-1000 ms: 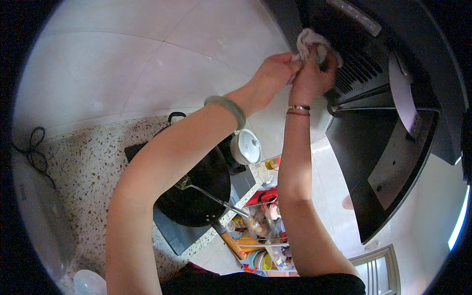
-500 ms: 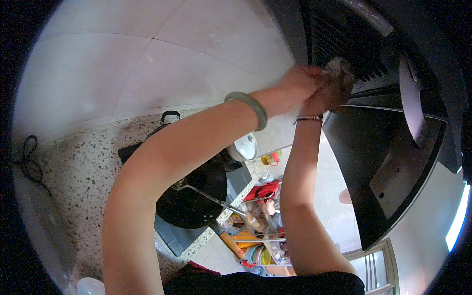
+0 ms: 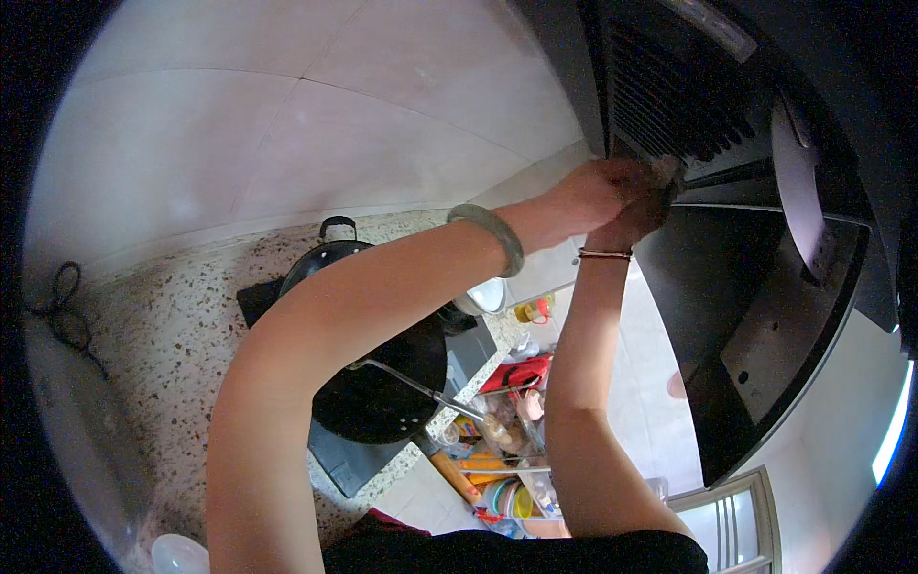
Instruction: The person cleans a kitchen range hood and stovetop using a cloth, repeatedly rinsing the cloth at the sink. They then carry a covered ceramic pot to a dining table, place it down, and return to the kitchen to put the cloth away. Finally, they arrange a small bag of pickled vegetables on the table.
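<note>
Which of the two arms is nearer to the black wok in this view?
Left. The left arm crosses in front of the wok, hiding part of it; the right arm appears off to the wok's right, apart from it.

"What's our table (image 3: 163,335) like?"
"Pale with dark specks; we see it spread from the left of the frame to the centre."
"And what do we find on it?"
"A dark stove (image 3: 349,464) at centre, partly hidden, carrying our black wok (image 3: 382,407). At lower left sits a whitish rounded thing (image 3: 180,555); we can't tell on what."
</note>
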{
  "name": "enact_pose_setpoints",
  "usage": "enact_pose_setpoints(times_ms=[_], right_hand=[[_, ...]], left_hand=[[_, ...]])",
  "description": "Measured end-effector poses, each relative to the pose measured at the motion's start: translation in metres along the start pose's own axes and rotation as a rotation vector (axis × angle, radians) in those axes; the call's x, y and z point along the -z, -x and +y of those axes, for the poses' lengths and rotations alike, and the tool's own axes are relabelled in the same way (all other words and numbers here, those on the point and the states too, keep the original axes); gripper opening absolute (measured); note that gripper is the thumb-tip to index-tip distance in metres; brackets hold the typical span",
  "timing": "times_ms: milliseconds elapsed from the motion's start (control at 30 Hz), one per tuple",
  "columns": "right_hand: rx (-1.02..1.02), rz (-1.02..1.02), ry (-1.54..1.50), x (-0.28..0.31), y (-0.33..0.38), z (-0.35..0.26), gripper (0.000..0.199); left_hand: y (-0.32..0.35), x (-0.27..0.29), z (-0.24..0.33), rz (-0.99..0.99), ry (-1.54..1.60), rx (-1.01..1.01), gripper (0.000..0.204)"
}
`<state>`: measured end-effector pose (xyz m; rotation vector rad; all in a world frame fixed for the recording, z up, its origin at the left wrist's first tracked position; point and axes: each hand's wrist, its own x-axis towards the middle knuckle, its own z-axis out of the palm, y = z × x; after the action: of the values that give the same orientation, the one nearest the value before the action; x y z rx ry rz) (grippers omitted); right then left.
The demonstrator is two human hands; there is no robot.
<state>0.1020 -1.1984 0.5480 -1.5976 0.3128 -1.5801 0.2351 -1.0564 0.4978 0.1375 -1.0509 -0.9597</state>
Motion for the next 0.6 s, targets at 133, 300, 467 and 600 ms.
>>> enact_pose_setpoints(times_ms=[133,300,467,600], right_hand=[[0.552,0.119,1.095,-0.01,0.002,-0.026,0.038],[0.75,0.088,1.734,-0.069,-0.015,0.003,0.037],[0.422,0.011,2.229,-0.062,-0.02,0.049,0.037],[0.424,-0.135,1.611,-0.036,-0.039,0.049,0.039]], left_hand=[[-0.018,-0.026,-0.009,-0.086,-0.125,-0.035,0.023],[-0.075,-0.011,-0.03,0.124,-0.548,-0.099,0.02],[-0.012,0.041,-0.029,0.056,-0.308,-0.255,0.033],[0.007,0.049,0.003,0.07,-0.045,0.158,0.041]])
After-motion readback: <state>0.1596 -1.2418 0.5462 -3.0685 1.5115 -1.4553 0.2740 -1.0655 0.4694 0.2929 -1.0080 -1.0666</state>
